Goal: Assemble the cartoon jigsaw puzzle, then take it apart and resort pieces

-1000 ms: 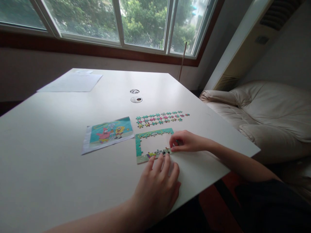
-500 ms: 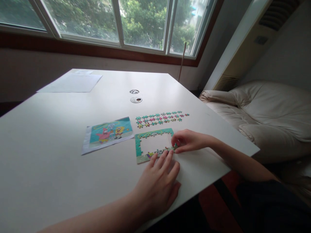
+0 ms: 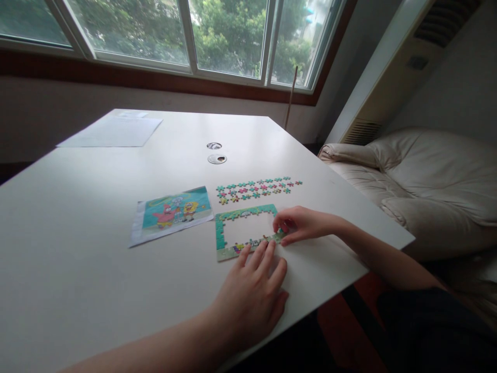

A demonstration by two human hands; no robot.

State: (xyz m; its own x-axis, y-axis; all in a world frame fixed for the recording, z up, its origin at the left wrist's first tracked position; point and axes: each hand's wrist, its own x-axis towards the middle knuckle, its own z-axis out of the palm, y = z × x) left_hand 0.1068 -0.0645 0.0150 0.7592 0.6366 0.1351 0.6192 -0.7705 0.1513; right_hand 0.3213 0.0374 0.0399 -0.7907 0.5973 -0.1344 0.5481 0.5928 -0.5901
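Fixing the jigsaw border (image 3: 220, 235) touching the open left hand (image 3: 251, 290) seems the step; beside it, the right hand (image 3: 301, 223) curls, grip hidden. Gentle pushing looks needed.

You wear a near-black sleeve (image 3: 423, 321) just beyond the table's (image 3: 77, 290) near edge, its cloth deep in shadow. Your left hand (image 3: 252, 298) and right hand (image 3: 303, 226) are bare and slim-fingered, your forearms (image 3: 382, 259) likewise uncovered.
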